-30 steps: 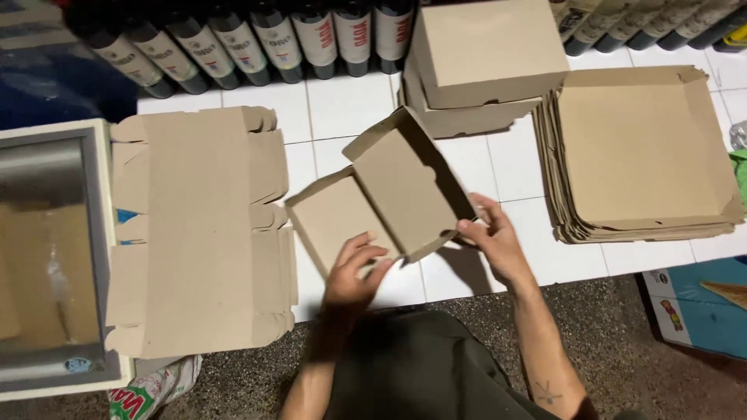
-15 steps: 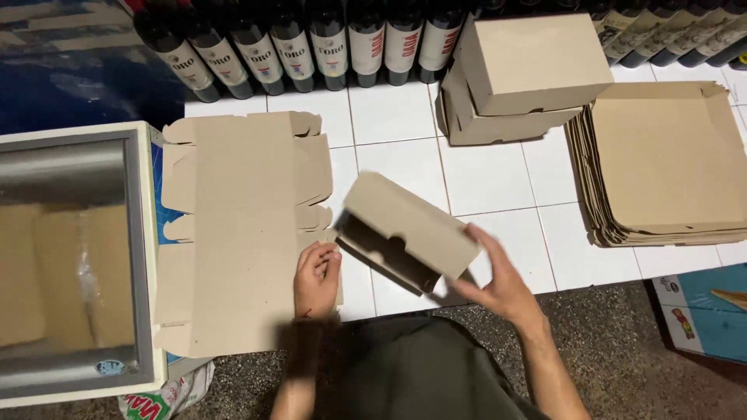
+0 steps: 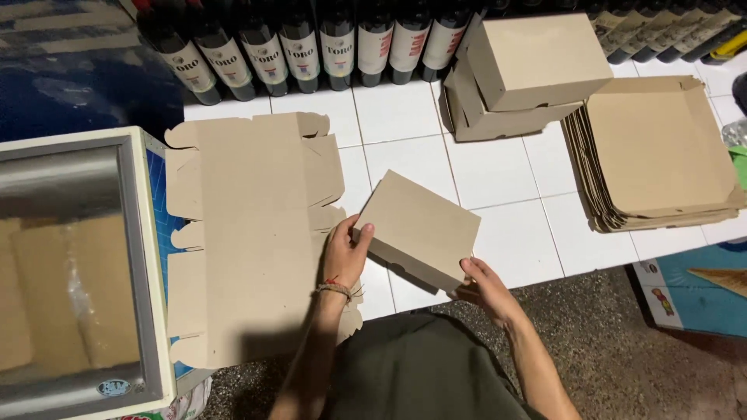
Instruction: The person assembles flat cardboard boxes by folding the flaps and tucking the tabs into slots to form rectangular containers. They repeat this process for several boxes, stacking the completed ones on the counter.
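Since half a second back, the folded cardboard box [image 3: 420, 229] had swung down flatter, lid shut, and the left hand [image 3: 345, 257] had come up off the flat box blank [image 3: 249, 233] to grab its left edge. Right hand [image 3: 486, 289] pinched the near right corner, fingers curled on the card. Box sat low over the white tiled floor [image 3: 498, 175]. I'd say pressing both sides evenly keeps the flaps seated.
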